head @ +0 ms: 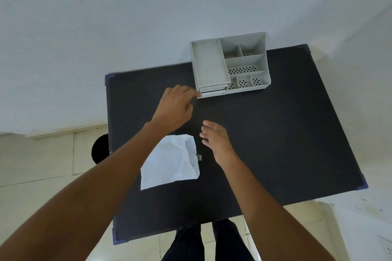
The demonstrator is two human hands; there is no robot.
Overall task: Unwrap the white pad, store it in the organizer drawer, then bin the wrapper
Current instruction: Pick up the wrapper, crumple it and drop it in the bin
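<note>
A grey organizer stands at the far edge of the black table. Its lowest drawer sticks out slightly at the front left. My left hand reaches toward that drawer, fingertips touching its left front corner. A crumpled white wrapper lies flat on the table, partly under my left forearm. My right hand hovers just right of the wrapper, fingers loosely spread, holding nothing. The white pad itself is not visible.
A round black bin shows on the floor beside the table's left edge. A white wall rises behind the organizer. White sheets lie at the lower right. My legs stand at the table's near edge.
</note>
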